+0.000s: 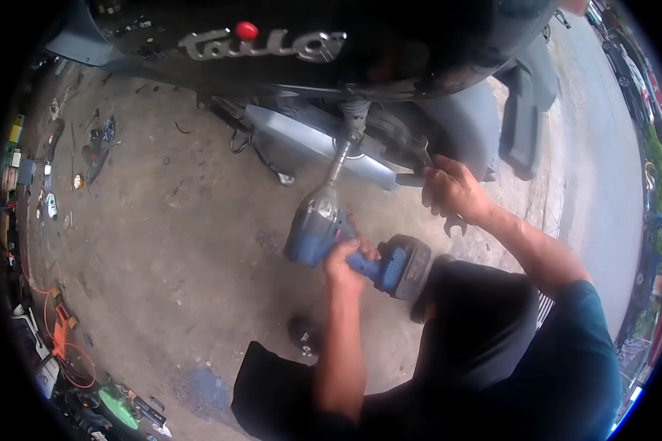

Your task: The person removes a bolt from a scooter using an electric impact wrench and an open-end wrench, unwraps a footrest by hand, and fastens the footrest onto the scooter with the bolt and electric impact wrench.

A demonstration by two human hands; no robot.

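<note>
My left hand [347, 261] is wrapped round the handle of a blue cordless impact wrench [312, 231] with a dark battery [412, 268]. From its nose a long socket extension [338, 162] runs up to the lower end of a shock absorber [356, 117] under the black scooter body [294, 44]. To the right, my right hand [452, 191] is closed round a metal spanner [456, 226], whose open end sticks out below the fist. Its upper end points at the dark parts beside the wheel, and whether it touches them I cannot tell.
Scattered tools [95, 151] lie on the concrete floor at the left. An orange cable [48, 316] and a green object [118, 406] are at the lower left. A small dark round tray [304, 334] sits near my knees. Parked vehicles line the road at the right.
</note>
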